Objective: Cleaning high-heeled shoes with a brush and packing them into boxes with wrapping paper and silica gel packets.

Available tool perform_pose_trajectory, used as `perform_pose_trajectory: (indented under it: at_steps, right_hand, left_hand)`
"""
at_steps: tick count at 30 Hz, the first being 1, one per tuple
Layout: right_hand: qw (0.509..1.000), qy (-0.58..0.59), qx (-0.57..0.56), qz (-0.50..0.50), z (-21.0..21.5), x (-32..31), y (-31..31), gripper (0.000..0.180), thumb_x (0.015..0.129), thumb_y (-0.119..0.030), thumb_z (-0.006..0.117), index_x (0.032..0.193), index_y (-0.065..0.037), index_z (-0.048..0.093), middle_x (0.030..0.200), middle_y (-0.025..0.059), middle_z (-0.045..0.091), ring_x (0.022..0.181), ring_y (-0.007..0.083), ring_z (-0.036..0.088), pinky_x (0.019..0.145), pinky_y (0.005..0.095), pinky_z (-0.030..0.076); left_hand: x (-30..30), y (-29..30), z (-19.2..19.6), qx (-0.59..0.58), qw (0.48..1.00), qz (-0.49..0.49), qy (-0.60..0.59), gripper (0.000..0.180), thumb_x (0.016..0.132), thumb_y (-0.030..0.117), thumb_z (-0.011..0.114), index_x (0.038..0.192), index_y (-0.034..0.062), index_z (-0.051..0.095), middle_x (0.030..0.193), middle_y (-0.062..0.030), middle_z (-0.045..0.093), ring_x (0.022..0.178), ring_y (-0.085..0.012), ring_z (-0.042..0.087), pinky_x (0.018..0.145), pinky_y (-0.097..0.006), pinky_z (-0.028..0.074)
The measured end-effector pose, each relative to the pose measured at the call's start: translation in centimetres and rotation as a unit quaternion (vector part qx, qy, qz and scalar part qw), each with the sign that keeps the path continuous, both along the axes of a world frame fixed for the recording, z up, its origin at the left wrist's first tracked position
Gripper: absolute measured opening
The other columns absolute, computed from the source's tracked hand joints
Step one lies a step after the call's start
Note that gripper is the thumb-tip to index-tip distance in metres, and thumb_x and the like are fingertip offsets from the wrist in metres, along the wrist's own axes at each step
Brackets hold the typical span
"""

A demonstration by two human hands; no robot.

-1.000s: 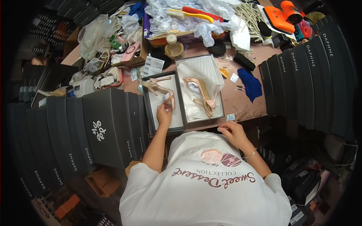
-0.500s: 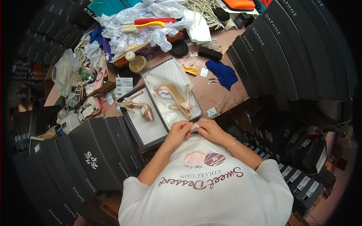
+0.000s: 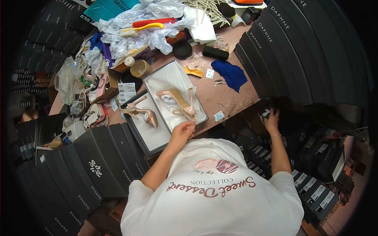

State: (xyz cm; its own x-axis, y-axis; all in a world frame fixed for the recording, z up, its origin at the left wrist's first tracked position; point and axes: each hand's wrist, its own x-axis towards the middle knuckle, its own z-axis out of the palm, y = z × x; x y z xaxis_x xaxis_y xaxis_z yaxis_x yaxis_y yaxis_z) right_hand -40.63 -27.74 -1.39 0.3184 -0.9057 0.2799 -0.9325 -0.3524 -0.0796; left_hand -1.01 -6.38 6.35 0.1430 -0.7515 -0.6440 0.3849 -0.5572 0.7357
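A shoe box point(image 3: 204, 118) lined with white tissue paper point(image 3: 161, 80) holds a nude high-heeled sandal point(image 3: 180, 101). The other sandal point(image 3: 151, 118) lies on its side in the box lid point(image 3: 154, 137), to the left. My left hand point(image 3: 182, 131) is at the box's near edge, just below the sandal's straps, its fingers curled together; whatever they pinch is hidden. Off to the right, past the table edge, my right hand point(image 3: 271, 120) reaches down with fingers apart. A small whitish wad point(image 3: 265, 114) shows beside its fingertips, in shadow.
Dark shoe boxes stand stacked at left point(image 3: 94, 161) and right point(image 3: 299, 59). Farther back on the pink table point(image 3: 232, 106) lie a blue cloth point(image 3: 229, 74), a jar point(image 3: 139, 68), a yellow-handled brush point(image 3: 143, 28) and crumpled plastic point(image 3: 114, 33). More boxes point(image 3: 315, 192) sit below the right side.
My hands were together over a small white wad in front of my chest. The right has swung out right, beyond the table edge; the left has shifted slightly left to the box's edge.
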Motion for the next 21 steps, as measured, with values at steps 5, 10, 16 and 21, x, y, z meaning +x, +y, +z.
perform_pose_trajectory:
  at_steps: [5,10,16,21]
  right_hand:
    - [0.934,-0.194,0.274,0.122,9.6,11.5,-1.3,0.011,0.082,-0.007,0.059,0.083,0.002,0.063,0.083,0.0182,0.062,0.076,0.0335,0.063,0.068,0.0396,0.05]
    - [0.853,-0.088,0.191,0.478,11.8,29.5,6.5,0.056,0.077,-0.013,0.063,0.129,-0.004,0.045,0.108,0.017,0.059,0.117,0.0346,0.047,0.105,0.0505,0.027]
    - [0.837,0.128,0.173,0.504,4.3,33.6,6.9,0.051,0.082,-0.015,0.053,0.132,-0.008,0.045,0.09,0.0132,0.064,0.098,0.0301,0.057,0.106,0.0601,0.018]
    - [0.838,0.027,0.245,0.486,8.8,33.9,5.3,0.048,0.083,-0.016,0.053,0.129,-0.005,0.047,0.092,0.0158,0.065,0.086,0.0315,0.062,0.103,0.0537,0.029]
  left_hand:
    - [2.1,2.0,-0.2,0.003,0.997,0.071,-0.042,0.025,0.092,0.019,0.057,0.111,0.0019,0.06,0.086,-0.0027,0.063,0.071,-0.0075,0.057,0.064,-0.02,0.047]
    - [1.4,1.8,1.2,-0.034,0.989,0.129,-0.056,0.025,0.093,0.017,0.056,0.112,0.0013,0.059,0.088,-0.0034,0.063,0.072,-0.008,0.057,0.065,-0.021,0.047]
    - [3.6,4.1,1.7,-0.092,0.968,0.2,-0.122,0.022,0.092,0.013,0.057,0.111,0.001,0.059,0.088,-0.0024,0.062,0.072,-0.0067,0.057,0.066,-0.02,0.047]
    - [6.4,6.2,1.1,-0.109,0.936,0.312,-0.121,0.024,0.094,0.018,0.056,0.11,0.0009,0.059,0.089,-0.0031,0.062,0.074,-0.0078,0.057,0.067,-0.021,0.048]
